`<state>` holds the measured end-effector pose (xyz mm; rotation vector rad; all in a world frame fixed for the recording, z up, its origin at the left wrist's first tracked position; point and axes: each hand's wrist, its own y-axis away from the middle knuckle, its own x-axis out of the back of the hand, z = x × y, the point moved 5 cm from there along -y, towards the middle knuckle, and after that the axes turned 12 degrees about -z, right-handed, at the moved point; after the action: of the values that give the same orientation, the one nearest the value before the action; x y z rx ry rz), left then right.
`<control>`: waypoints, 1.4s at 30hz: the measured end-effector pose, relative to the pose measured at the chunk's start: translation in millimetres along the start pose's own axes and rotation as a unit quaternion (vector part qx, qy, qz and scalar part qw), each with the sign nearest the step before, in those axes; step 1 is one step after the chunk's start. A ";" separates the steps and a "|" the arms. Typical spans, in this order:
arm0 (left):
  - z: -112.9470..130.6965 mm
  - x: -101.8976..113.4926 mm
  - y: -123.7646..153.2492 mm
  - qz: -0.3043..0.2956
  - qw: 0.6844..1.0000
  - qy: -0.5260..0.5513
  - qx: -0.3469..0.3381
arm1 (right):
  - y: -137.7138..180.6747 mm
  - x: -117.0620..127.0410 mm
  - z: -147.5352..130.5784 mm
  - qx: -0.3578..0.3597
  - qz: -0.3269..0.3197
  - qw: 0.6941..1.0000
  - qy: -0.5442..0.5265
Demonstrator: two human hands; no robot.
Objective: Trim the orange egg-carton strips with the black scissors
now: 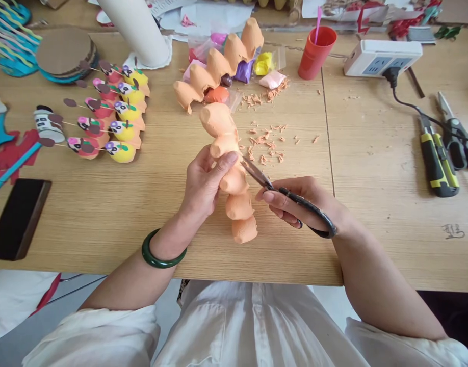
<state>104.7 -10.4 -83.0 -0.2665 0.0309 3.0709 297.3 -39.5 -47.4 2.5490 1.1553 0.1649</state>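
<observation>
My left hand point(205, 181) grips an orange egg-carton strip point(234, 176) of several cups, held lengthwise above the wooden table point(104, 204). A green bangle point(159, 255) circles that wrist. My right hand point(299, 201) is closed on black-handled scissors point(291, 201). Their blades touch the strip beside my left thumb. Orange paper scraps point(268, 142) lie scattered on the table just beyond the strip.
A second orange carton strip point(218, 61) lies farther back by coloured clay pieces. Finished painted craft figures point(111, 114) sit at left, a black phone point(18, 216) near the left edge. A red cup point(316, 51), power strip point(383, 56), utility knife point(436, 163) and another pair of scissors point(458, 135) are at right.
</observation>
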 end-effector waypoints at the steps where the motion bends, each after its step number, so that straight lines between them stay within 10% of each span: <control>1: -0.1 -0.2 0.3 -0.008 1.000 -0.008 -0.001 | -0.8 0.0 2.8 -0.023 -0.015 1.000 -0.001; 6: 0.3 1.1 0.8 -0.002 1.000 -0.021 0.005 | -1.8 10.2 17.0 -0.106 0.055 0.993 -0.026; 42: 13.6 -10.7 13.4 -0.017 0.999 0.007 -0.038 | 2.5 -6.6 6.8 -0.024 0.003 0.998 -0.054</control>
<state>112.0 -24.1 -67.6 -0.2895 -0.0880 3.0412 296.3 -47.7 -52.7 2.4878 1.0904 0.0549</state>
